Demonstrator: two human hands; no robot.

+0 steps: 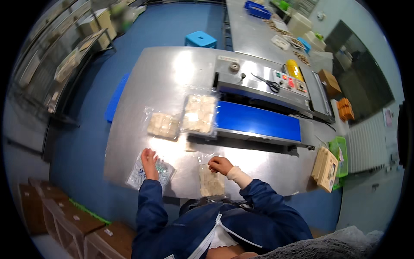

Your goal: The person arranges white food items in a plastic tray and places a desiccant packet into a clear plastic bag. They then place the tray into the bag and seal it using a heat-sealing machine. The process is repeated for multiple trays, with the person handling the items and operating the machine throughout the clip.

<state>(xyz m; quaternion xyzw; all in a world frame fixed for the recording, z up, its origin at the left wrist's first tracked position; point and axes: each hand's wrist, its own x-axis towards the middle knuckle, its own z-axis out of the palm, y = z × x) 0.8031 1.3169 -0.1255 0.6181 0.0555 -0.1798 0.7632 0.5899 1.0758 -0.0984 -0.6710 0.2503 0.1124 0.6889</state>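
My left hand [149,163] is at the near left of the steel table, its fingers stretched out over a clear plastic bag [137,175] with small white and green printed pieces. In front of my body lies a clear bag of pale, blocky food pieces [211,183]. My right hand [220,165] is closed at the far end of this bag, fingers curled together on its plastic edge. Beyond my hands are two more clear packs of pale pieces: a smaller pack [163,125] on the table and a larger pack [199,113] at the conveyor's left end.
A sealing machine [263,86] with a blue conveyor belt [258,121] takes up the table's right side. Black scissors [272,85] and a tape roll [234,67] lie on it. Printed cartons [325,168] and a green basket [341,151] are at the right edge. A blue stool [201,39] stands beyond.
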